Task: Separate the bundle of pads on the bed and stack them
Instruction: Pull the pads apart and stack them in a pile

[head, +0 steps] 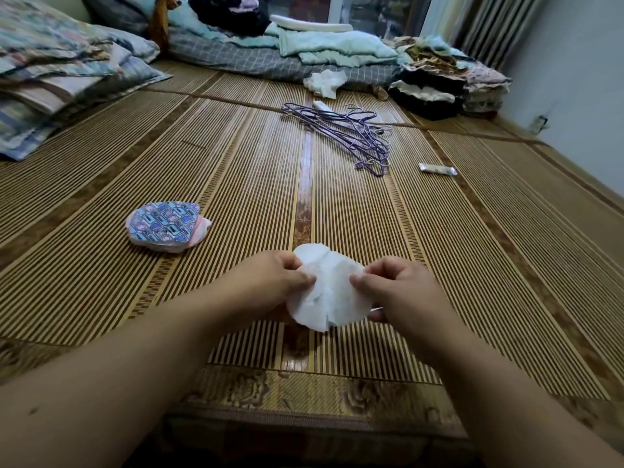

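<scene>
A white bundle of round pads (329, 292) is held just above the bamboo mat (236, 184), near the bed's front edge. My left hand (270, 282) pinches its left side with thumb and fingers. On the opposite side my right hand (401, 285) grips the right edge, thumb on top. The pads overlap, with one round piece sticking out at the top. To the left lies a small stack of pads (167, 226) on the mat; its top one has a blue and pink printed pattern.
A pile of purple wire hangers (347, 133) lies mid-mat, with a small silvery packet (437, 169) to its right. Crumpled white tissue (325, 82), folded bedding (60, 79) at the left and clothes piles (449, 82) at the far right line the back.
</scene>
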A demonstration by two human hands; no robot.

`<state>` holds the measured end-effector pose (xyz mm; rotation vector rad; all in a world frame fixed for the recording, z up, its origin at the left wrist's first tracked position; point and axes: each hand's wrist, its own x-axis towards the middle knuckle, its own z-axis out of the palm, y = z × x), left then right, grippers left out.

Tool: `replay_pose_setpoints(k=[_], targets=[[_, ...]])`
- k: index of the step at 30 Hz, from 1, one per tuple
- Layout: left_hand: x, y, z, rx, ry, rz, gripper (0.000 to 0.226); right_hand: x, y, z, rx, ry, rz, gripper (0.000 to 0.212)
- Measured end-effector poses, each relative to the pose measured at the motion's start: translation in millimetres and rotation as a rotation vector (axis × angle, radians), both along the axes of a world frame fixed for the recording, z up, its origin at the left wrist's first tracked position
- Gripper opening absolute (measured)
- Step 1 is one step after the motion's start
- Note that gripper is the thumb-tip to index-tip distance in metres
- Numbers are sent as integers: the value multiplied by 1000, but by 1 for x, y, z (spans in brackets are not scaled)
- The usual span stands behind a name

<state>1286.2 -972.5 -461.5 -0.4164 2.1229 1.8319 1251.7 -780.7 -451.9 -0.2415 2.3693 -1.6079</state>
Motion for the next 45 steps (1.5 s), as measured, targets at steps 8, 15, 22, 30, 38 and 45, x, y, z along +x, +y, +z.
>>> replay_pose_setpoints(k=[8, 15, 22, 30, 38, 45], targets=[[1, 20, 3, 144, 105, 63, 21, 12, -17, 2, -81, 81, 152, 21], [3, 19, -6, 211, 96, 5, 40, 10, -16, 1, -108, -41, 175, 36], [-2, 3, -5, 202, 120, 203, 28, 7, -19, -3, -161, -89, 109, 31], [-15, -138, 8, 28, 269, 824, 22, 3, -11, -11, 19, -20, 37, 18], [-24, -189, -35, -196, 257, 935, 35, -2, -10, -18, 50, -23, 4, 14], [-28, -187, -48, -549, 228, 982, 34, -3, -2, -16, 70, 5, -14, 15]])
